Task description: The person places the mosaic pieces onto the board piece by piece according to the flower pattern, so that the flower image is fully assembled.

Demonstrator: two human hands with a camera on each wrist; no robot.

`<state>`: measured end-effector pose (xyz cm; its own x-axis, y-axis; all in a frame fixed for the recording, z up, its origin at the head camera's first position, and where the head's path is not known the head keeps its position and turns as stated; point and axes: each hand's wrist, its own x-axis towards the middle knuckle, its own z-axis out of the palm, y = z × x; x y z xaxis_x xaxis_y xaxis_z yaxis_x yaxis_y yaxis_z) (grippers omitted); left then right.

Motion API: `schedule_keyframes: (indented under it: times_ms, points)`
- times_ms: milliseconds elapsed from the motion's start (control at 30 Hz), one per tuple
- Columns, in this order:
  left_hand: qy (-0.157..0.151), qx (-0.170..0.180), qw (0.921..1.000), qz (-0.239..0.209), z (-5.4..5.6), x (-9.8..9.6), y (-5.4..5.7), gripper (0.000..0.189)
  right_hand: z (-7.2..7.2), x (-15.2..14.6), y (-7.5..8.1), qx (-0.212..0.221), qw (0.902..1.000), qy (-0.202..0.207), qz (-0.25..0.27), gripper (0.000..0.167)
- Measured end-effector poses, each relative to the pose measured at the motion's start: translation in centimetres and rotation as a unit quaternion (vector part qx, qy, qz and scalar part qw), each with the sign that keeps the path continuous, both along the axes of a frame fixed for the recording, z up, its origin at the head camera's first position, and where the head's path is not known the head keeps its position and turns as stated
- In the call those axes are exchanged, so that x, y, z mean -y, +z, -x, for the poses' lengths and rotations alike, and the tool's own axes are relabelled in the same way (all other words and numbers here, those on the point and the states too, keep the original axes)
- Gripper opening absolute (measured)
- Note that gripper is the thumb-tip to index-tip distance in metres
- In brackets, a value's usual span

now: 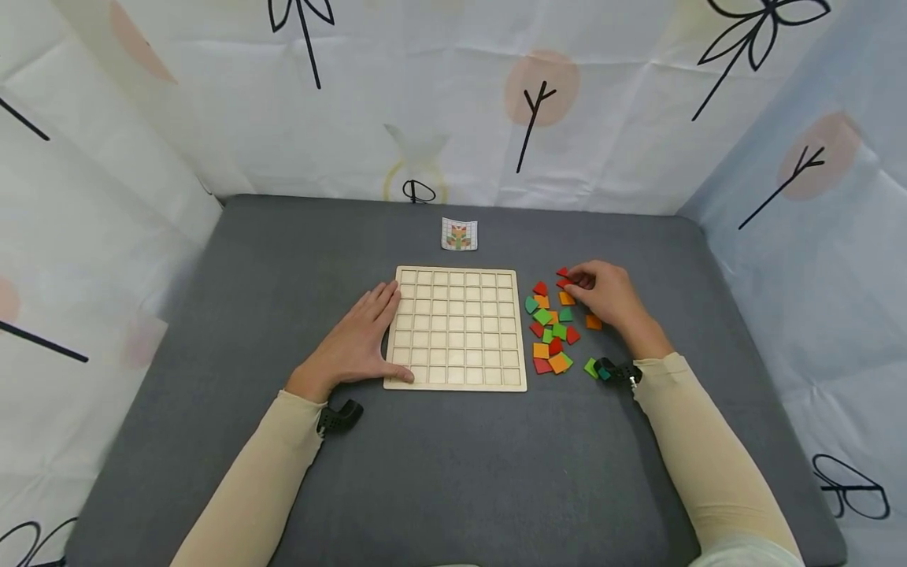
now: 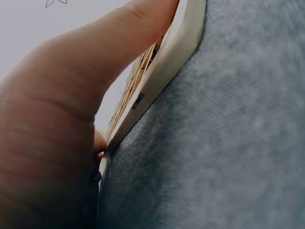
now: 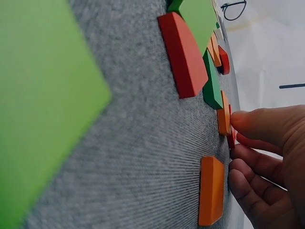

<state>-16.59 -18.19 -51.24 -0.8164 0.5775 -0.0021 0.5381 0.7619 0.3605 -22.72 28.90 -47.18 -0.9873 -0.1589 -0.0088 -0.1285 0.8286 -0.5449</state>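
Note:
A square wooden grid board point(image 1: 453, 339) lies on the grey table. My left hand point(image 1: 361, 335) rests along its left side, fingers straight at the upper left edge and thumb point(image 2: 119, 43) over the lower left corner. To the right of the board, my right hand point(image 1: 608, 293) is at the far end of a group of small coloured tiles. Its thumb and index finger pinch a red tile point(image 3: 231, 130), partly hidden by the fingers. Another red tile point(image 1: 562, 272) lies at the fingertips. An orange tile point(image 3: 223, 113) sits right beside the thumb.
Red, green and orange tiles point(image 1: 542, 350) lie loosely between board and right arm, some overlapping. A lone orange tile point(image 1: 594, 322) and a light green tile point(image 1: 590, 368) lie near the right wrist. Behind the board is a small picture card point(image 1: 459, 235). Patterned white cloth point(image 1: 453, 102) surrounds the table.

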Motion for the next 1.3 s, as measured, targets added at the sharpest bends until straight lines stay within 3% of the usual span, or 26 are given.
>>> schedule_keyframes:
  times_ms: [700, 1300]
  points:
    - [-0.024, 0.048, 0.9986, 0.000, 0.47, 0.51, 0.80, 0.156, 0.46, 0.61, 0.55, 0.010, 0.9997, -0.004, -0.020, 0.029]
    - [-0.018, 0.049, 0.9986, 0.007, 0.24, 0.29, 0.96, 0.158, 0.36, 0.60, 0.14, 0.000, 0.9997, 0.001, -0.026, 0.025]
